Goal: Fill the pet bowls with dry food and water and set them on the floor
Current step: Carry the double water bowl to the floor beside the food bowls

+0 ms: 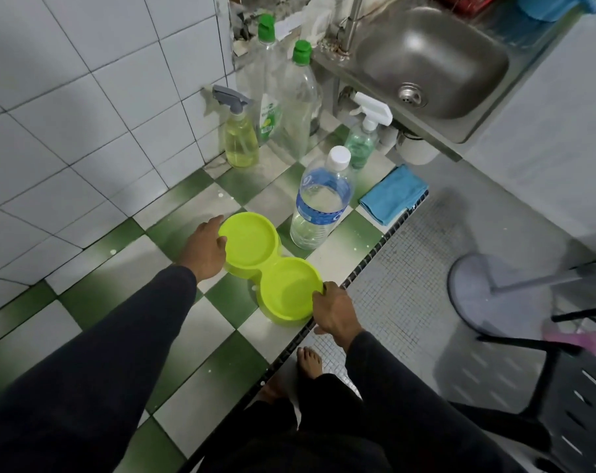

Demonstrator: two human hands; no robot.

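A lime-green double pet bowl [267, 268] sits on the green-and-white checkered counter [126, 285], near its front edge. Both cups look empty. My left hand [204, 250] grips the rim of the far cup, thumb over its edge. My right hand [334, 310] grips the rim of the near cup at the counter's edge. Just behind the bowl stands a clear water bottle [320, 206] with a white cap and blue label, partly full. No dry food is in view.
Two spray bottles [240, 131] [365, 134] and two tall green-capped bottles [289, 97] stand by the tiled wall. A folded blue cloth [394, 194] lies beside the steel sink [429, 63]. A fan base [494, 295] and dark chair [563, 387] stand on the grey floor.
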